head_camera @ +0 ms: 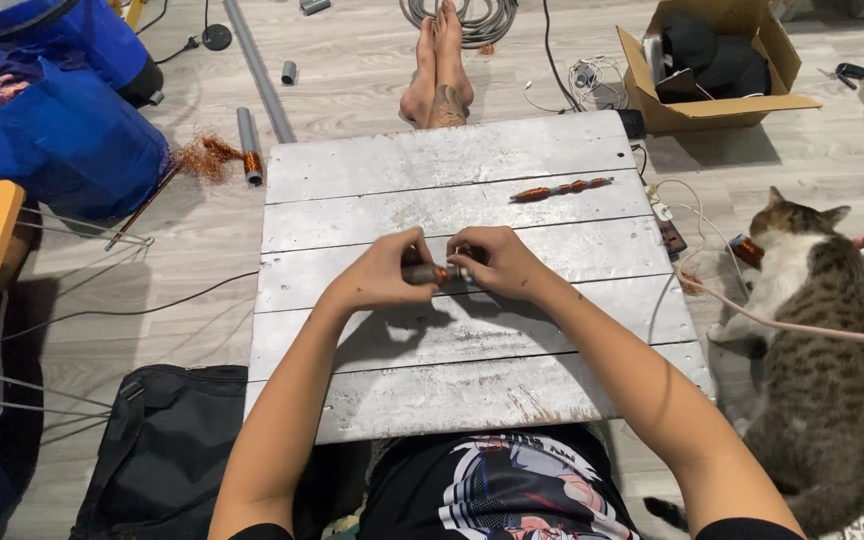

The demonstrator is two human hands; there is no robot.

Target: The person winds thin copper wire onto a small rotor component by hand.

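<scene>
Left hand (384, 272) and right hand (497, 262) pinch a grey copper-wound tube (434, 273) by its ends, low above the counter (452, 390), apparently for steadiness. Spare wound rod (562, 188) lies beyond, out of their way.

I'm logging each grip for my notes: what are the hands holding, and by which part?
Both hands hold one short grey rod wound with copper wire: the left hand grips its left end, the right hand its right end, above the white board.

One cat (820, 350), one cardboard box (717, 60), two grey pipe pieces (249, 143), one black bag (167, 450)
</scene>
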